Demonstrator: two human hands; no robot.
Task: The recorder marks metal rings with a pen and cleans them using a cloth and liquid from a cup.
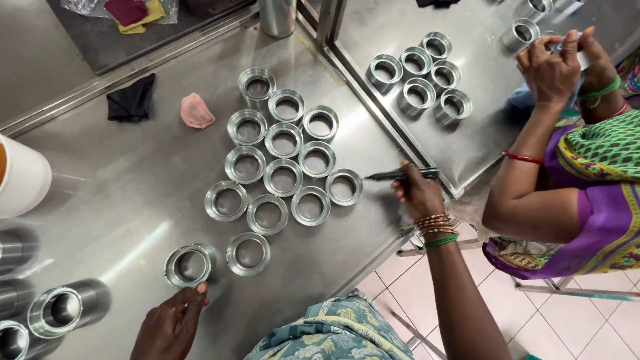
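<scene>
1. We see the right hand (419, 193) curled shut around a slim dark marker pen (402, 175), its tip pointing at the nearest metal ring (344, 187).
2. The left hand (170, 325) lies low in the view, fingers loosely bent and holding nothing; one fingertip touches a lone ring (190, 265) standing a little apart from the rest.
3. The rings are short, thick-walled steel collars, round and machined bright, packed close together in a cluster on the brushed metal surface (133, 193).
4. Longer steel tubes (63, 309) lie at the left edge, partly cut off, beside a white container (23, 177) that is only half in view.
5. A pink cloth (197, 111) and a black cloth (132, 99) lie crumpled farther back.
6. On the neighbouring surface, a co-worker's hands (560, 67) cover something we cannot make out; more rings (420, 77) sit near them.
</scene>
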